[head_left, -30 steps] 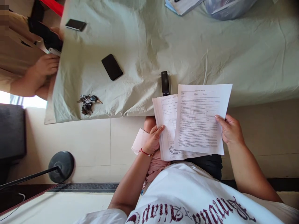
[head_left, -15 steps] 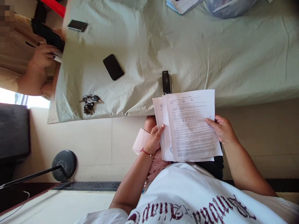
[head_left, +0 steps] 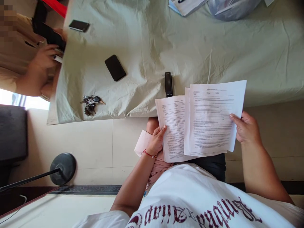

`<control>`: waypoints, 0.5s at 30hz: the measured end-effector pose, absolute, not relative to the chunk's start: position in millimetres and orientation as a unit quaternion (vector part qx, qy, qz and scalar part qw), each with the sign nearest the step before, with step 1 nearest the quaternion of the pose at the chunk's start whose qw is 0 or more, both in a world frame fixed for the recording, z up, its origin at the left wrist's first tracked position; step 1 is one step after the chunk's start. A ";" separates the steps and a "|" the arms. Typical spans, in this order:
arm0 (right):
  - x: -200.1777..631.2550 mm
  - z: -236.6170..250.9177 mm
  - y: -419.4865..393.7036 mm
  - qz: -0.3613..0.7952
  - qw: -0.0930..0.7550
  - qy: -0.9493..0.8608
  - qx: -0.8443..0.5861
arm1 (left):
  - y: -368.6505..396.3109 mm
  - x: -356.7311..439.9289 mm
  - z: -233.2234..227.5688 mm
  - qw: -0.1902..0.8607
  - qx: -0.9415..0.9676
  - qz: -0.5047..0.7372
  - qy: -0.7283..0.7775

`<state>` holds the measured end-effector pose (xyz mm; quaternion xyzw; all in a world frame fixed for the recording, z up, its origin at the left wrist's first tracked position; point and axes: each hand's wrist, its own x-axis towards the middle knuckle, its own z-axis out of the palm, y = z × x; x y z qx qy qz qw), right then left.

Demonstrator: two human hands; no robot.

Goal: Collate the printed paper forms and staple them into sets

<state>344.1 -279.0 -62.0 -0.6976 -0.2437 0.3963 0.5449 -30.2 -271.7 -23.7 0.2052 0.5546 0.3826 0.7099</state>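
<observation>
Above my lap, my left hand (head_left: 156, 139) pinches the left edge of a printed sheet (head_left: 174, 129), thumb on top. My right hand (head_left: 248, 126) grips the right edge of other printed sheets (head_left: 212, 120), its thumb on the page and its fingers behind. The right-hand sheets overlap the right part of the left-hand one. How many pages each hand has is hidden. Just beyond the left-hand sheet, a black stapler (head_left: 168, 84) lies near the table's front edge. A pale pink paper or card (head_left: 143, 143) shows beside my left wrist.
On the cloth-covered table (head_left: 147, 47) lie a black phone (head_left: 115, 68), another phone (head_left: 79, 26) and a bunch of keys (head_left: 91, 104). Papers (head_left: 186, 7) and a clear plastic bag (head_left: 234, 9) are at the back. A person (head_left: 35, 63) sits at the left end. A round stand base (head_left: 63, 168) is on the floor.
My right hand has moved right and slightly up with its sheets, sliding them away from the left-hand sheet and uncovering more of its print. My left hand stays almost still.
</observation>
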 end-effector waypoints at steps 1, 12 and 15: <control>347.2 -60.1 -278.8 0.385 0.552 -0.238 -0.701 | -271.7 -29.9 -23.8 0.710 0.205 0.382 0.555; 335.6 -44.3 -278.2 0.394 0.567 -0.233 -0.685 | -270.6 -30.6 -23.1 0.708 0.203 0.383 0.558; 331.0 -42.9 -277.0 0.396 0.567 -0.227 -0.685 | -271.2 -31.8 -24.5 0.711 0.210 0.381 0.553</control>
